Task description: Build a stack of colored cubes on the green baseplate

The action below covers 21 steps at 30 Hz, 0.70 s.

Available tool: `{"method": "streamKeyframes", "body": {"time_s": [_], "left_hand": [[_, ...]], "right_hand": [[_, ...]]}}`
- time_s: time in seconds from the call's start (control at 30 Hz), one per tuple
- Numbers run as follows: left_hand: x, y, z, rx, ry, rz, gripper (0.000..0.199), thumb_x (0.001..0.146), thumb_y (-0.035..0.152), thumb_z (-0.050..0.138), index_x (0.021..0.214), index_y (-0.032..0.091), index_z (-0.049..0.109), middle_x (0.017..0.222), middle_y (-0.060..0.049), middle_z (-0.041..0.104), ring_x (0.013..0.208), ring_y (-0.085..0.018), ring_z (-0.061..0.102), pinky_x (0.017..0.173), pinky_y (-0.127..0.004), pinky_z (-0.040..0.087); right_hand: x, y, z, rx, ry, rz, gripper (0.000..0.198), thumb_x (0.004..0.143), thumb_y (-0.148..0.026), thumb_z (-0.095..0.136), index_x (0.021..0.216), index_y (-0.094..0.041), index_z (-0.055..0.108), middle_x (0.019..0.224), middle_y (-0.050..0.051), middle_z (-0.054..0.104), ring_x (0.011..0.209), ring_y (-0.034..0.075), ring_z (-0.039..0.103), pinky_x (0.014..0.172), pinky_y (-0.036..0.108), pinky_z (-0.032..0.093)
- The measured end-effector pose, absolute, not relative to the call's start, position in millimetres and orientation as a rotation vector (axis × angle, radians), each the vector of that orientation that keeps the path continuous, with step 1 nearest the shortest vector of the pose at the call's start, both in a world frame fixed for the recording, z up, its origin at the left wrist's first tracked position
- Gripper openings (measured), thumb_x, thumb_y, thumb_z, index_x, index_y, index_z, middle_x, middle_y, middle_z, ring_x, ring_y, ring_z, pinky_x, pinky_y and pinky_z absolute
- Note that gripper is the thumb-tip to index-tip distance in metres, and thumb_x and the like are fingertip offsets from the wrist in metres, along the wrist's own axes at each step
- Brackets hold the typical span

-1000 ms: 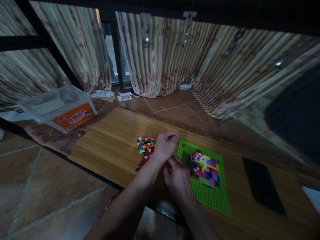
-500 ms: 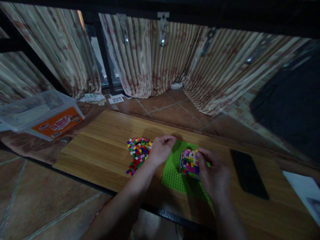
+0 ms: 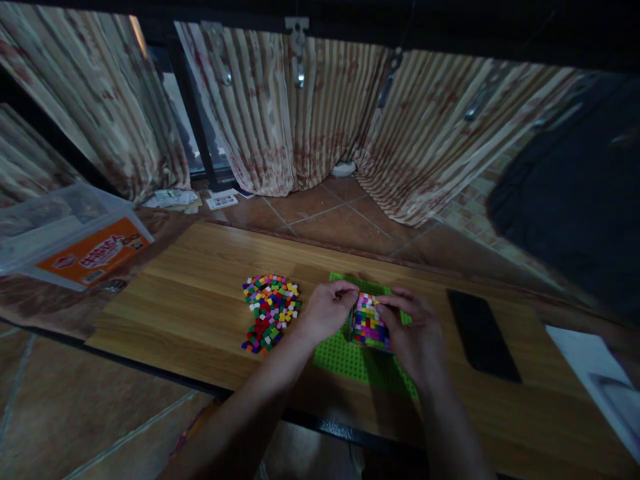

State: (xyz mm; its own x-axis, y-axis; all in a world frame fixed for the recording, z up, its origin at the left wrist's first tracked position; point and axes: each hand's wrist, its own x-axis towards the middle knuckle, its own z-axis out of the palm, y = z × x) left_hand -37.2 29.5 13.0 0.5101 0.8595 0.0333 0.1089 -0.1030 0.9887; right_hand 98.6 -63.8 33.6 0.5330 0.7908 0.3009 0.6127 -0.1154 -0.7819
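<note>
A block built of small multicoloured bricks (image 3: 369, 323) sits over a green studded baseplate (image 3: 345, 360) on the wooden table. My right hand (image 3: 417, 337) grips the block along its right side, thumb and fingers near the upper right corner. At the block's upper left corner is my left hand (image 3: 327, 312), its thumb and fingertips pinched together. Whatever lies between those fingertips is too small or hidden to make out. Left of my left hand, a loose heap of small coloured bricks (image 3: 273, 310) spreads on the wood.
A black phone-like slab (image 3: 483, 335) lies right of the baseplate, with a white sheet (image 3: 590, 367) beyond it. A clear plastic bin with an orange label (image 3: 95, 252) stands at the far left. Striped curtains (image 3: 325, 120) hang behind the table (image 3: 200, 287).
My left hand has moved from beside the block to its upper left corner. My right hand keeps its grip on the block. The camera view has shifted slightly right.
</note>
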Motion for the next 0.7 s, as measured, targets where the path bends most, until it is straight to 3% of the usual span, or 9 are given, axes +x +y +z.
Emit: {"method": "streamKeyframes", "body": {"time_s": [0.27,0.53,0.7], "left_hand": [[-35,28,15,1.595,0.888,0.761,0.024,0.084,0.028,0.054,0.093,0.016,0.072,0.083,-0.003,0.072,0.075,-0.014,0.063,0.07,-0.023,0.048],[-34,25,19,1.586,0.921,0.748,0.023,0.082,0.024,0.055,0.094,0.015,0.072,0.084,-0.003,0.073,0.072,-0.014,0.062,0.068,-0.023,0.048],[-33,23,20,1.595,0.931,0.757,0.022,0.082,0.023,0.055,0.092,0.016,0.072,0.085,-0.003,0.073,0.074,-0.014,0.063,0.068,-0.023,0.048]], "right_hand": [[103,-55,26,-1.71,-0.974,0.49,0.017,0.068,-0.036,0.071,0.078,-0.024,0.076,0.114,0.007,0.062,0.108,0.025,0.057,0.094,0.042,0.042],[100,-53,34,-1.72,-0.724,0.769,0.039,0.059,-0.04,0.076,0.091,-0.018,0.072,0.078,0.003,0.069,0.066,0.017,0.061,0.062,0.032,0.05],[99,-52,38,-1.721,-0.71,0.763,0.044,0.056,-0.039,0.079,0.094,-0.017,0.071,0.076,0.003,0.071,0.063,0.017,0.063,0.059,0.03,0.052]]}}
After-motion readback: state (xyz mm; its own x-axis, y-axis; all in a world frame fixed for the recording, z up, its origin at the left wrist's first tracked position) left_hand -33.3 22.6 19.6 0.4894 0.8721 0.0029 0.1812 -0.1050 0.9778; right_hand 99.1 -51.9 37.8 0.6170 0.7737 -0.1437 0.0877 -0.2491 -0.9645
